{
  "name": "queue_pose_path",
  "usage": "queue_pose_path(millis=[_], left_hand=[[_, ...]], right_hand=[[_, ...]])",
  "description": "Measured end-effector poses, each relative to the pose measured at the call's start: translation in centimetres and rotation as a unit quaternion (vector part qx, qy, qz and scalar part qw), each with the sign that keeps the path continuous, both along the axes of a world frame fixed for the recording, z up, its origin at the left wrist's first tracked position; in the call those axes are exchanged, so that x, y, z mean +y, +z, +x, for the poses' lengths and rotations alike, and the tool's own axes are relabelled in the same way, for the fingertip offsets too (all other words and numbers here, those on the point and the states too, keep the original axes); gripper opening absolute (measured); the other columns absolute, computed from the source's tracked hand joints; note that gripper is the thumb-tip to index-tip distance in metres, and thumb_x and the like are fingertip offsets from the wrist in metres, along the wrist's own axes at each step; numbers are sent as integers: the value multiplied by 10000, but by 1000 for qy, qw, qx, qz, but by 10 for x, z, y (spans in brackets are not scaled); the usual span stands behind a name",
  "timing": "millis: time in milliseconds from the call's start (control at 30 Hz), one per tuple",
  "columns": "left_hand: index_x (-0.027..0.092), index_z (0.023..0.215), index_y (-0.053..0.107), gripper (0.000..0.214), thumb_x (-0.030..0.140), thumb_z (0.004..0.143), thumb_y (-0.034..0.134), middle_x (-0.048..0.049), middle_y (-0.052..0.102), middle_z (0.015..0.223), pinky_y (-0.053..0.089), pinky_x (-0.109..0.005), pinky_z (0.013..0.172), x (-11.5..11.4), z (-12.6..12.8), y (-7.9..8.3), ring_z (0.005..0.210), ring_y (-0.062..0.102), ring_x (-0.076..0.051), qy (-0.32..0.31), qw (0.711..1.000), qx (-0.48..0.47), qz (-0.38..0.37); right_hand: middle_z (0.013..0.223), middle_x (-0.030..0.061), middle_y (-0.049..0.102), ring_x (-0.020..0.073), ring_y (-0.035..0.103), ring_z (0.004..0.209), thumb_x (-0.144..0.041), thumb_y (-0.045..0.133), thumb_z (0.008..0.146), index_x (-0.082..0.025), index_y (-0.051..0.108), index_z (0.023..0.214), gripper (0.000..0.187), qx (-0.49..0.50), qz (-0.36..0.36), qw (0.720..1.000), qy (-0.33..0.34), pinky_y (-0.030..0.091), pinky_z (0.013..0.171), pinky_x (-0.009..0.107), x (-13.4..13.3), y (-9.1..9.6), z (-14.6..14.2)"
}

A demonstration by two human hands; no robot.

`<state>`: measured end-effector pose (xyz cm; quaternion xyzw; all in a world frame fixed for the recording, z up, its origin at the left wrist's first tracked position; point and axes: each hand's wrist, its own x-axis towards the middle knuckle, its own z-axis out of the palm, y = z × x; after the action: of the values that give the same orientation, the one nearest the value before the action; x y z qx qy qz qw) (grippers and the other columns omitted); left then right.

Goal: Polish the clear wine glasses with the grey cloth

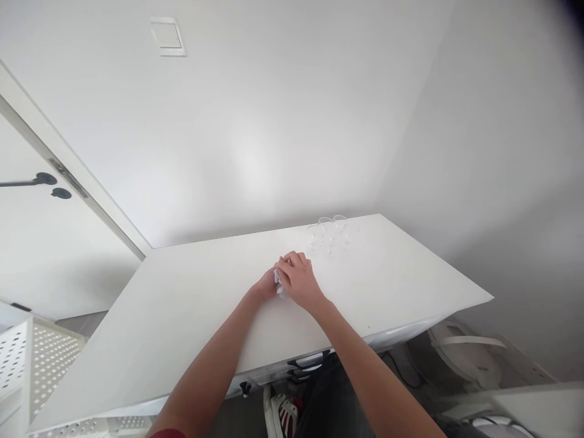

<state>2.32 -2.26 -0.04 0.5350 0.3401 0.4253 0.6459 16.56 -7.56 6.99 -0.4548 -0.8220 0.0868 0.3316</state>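
Observation:
Above the middle of the white table my left hand (266, 286) and my right hand (299, 281) meet, both closed. Between them shows a crumpled white cloth (280, 287), perhaps a tissue; only a small part of it is visible. My right hand lies over it from the right, while my left hand is around it from the left, its fingers mostly hidden. Whether something else is inside the cloth, I cannot tell. Just beyond my hands, several clear stemmed glasses (329, 231) stand grouped toward the back of the table.
The white table (196, 304) reaches the back wall, which carries a light switch (167, 36). A door with a black handle (45, 178) is at left, above a white perforated basket (50, 359). Below the right edge is a pale round-lidded object (469, 356).

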Motion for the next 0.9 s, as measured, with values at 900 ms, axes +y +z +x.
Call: queue_pose_path(millis=[900], left_hand=[[142,733,556,249,373,821,592,-1,416,709,271,-210,497,-7,-5,20,592,351,-85,-121,991,54,-21]], right_hand=[[1261,115,677,265,699,974,-442,714,847,-224,763,1121,353,-161,-183,947,-209,533,791,309,156,86,132]])
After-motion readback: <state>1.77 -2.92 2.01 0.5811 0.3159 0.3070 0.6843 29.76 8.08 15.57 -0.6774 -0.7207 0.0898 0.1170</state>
